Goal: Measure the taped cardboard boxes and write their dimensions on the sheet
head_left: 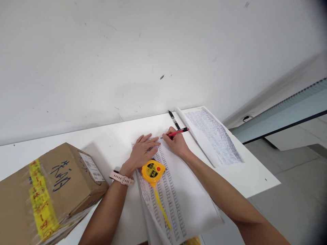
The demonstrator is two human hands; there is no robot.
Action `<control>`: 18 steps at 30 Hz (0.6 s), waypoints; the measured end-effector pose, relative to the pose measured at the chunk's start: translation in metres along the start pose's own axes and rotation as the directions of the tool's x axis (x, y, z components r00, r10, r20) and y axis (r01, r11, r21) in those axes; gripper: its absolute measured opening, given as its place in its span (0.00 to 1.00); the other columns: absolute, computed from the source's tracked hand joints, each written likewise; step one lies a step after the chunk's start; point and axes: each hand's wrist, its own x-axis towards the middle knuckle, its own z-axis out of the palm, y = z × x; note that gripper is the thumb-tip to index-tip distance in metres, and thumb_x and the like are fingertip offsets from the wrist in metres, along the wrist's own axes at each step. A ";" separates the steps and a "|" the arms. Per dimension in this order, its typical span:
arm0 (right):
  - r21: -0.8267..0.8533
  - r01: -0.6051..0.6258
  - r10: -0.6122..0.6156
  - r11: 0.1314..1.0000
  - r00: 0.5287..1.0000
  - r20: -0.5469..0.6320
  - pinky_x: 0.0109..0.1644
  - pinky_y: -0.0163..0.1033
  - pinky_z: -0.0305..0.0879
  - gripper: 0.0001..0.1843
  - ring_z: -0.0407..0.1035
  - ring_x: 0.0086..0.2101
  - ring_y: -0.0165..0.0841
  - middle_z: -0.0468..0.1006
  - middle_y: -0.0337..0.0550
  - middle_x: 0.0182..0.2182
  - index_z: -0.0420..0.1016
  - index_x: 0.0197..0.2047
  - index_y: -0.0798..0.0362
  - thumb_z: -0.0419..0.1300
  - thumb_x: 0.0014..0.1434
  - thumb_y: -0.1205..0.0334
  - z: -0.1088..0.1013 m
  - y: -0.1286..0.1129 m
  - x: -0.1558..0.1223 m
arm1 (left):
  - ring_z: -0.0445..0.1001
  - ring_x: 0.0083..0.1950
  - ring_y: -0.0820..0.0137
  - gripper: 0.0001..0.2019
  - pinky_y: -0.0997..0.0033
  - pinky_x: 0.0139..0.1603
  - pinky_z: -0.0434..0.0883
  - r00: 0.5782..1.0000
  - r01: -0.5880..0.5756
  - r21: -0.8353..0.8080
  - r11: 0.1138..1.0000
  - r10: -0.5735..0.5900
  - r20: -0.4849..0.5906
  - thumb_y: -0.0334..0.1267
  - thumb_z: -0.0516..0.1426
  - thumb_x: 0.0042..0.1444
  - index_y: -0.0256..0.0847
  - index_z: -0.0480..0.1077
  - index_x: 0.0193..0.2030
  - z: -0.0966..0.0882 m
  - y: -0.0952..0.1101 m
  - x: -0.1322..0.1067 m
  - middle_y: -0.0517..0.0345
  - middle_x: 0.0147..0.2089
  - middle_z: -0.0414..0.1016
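My right hand (pixel 176 143) grips a red and black pen (pixel 180 132), its tip down at the top of a sheet of paper (pixel 189 200). Columns of handwriting run down the sheet's left half. Fingers spread, my left hand (pixel 145 149) lies flat on the paper's upper left part, and a pale pink band circles that wrist. Just below it a yellow tape measure (pixel 153 172) rests on the sheet, with a length of its yellow blade (pixel 162 208) pulled out towards me. Under the sheet lie more papers.
A taped cardboard box (pixel 63 190) stands at the left of the white table (pixel 112 136). Beyond my right hand lies a black pen (pixel 174 119), beside another densely written sheet (pixel 214 136). The wall (pixel 153 51) rises along the table's back edge.
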 end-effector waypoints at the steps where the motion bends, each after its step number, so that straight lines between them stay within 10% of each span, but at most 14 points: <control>1: 0.002 -0.001 0.001 1.000 1.000 0.000 0.28 0.37 0.49 0.13 0.53 0.23 0.30 0.58 0.32 0.20 0.58 0.26 0.48 0.58 0.58 0.58 0.000 0.000 0.000 | 0.54 0.74 0.64 0.17 0.52 0.75 0.44 1.000 -0.001 0.001 1.000 0.001 -0.001 0.42 0.50 0.66 0.52 0.75 0.56 0.000 0.000 0.000 0.68 0.68 0.67; 18: 0.035 -0.031 0.031 0.999 0.999 0.013 0.28 0.37 0.48 0.13 0.52 0.23 0.30 0.56 0.31 0.20 0.57 0.25 0.48 0.59 0.56 0.59 -0.001 -0.001 0.000 | 0.53 0.74 0.64 0.17 0.52 0.75 0.44 1.000 0.001 0.001 1.000 -0.001 0.004 0.42 0.49 0.66 0.52 0.74 0.56 0.002 -0.001 0.001 0.69 0.68 0.66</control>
